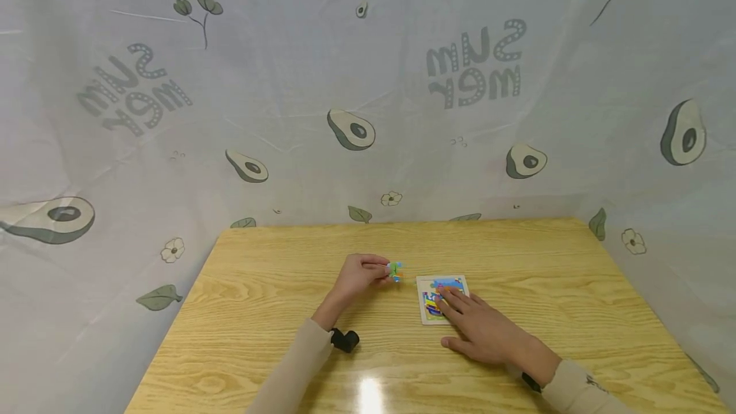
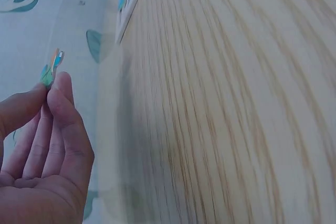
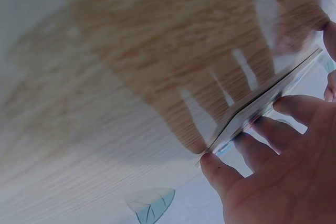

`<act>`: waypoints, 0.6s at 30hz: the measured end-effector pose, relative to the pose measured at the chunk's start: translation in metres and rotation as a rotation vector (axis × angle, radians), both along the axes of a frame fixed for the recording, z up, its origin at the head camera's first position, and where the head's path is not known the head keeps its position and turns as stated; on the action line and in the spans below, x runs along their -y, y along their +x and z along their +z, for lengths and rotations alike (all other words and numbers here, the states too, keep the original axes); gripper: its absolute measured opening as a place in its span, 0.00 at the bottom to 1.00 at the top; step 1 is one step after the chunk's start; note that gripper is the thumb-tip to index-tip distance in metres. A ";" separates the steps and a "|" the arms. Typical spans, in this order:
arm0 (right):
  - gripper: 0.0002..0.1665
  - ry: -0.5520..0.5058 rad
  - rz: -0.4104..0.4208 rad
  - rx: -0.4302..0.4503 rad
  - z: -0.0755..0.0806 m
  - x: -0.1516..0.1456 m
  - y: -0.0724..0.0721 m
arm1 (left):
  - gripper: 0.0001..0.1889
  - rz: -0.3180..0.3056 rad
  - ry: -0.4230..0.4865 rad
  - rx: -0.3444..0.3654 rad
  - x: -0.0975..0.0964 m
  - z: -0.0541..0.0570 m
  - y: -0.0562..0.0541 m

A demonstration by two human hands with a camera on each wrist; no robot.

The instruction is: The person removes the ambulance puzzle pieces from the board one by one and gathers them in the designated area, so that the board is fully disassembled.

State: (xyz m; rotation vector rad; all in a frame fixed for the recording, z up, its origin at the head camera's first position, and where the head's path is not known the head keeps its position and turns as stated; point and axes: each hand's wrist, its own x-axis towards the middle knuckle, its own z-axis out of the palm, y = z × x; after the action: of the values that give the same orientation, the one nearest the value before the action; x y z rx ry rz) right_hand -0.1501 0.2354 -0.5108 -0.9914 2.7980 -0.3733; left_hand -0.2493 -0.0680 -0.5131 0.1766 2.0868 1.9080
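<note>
Between thumb and fingertips my left hand (image 1: 358, 273) pinches a small green, blue and orange jigsaw piece (image 1: 395, 271), held above the table. The left wrist view shows that piece (image 2: 51, 72) nearly edge-on at the tips of the fingers. To its right lies a jigsaw puzzle board (image 1: 426, 319) with a pale frame and a colourful picture. My right hand (image 1: 483, 331) rests on the board with fingers spread, covering its lower right part. In the right wrist view the fingertips touch the board (image 3: 262, 100), seen from its edge.
Both things are on a wood-grained table (image 1: 259, 286). A pale curtain (image 1: 299, 82) printed with avocados, leaves and lettering hangs behind the table and along its sides. A black wrist strap mount (image 1: 345, 340) sits at my left wrist.
</note>
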 end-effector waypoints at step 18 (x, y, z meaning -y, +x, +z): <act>0.45 -0.019 0.016 -0.038 -0.005 0.002 0.002 | 0.13 0.128 -0.093 0.000 0.089 -0.009 0.017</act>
State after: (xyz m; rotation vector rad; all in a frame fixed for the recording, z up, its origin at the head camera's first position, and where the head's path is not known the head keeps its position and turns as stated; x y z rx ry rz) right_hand -0.1479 0.2337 -0.5162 -1.0347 2.8236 -0.3835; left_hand -0.2322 -0.1567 -0.5223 0.0230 2.2299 1.8755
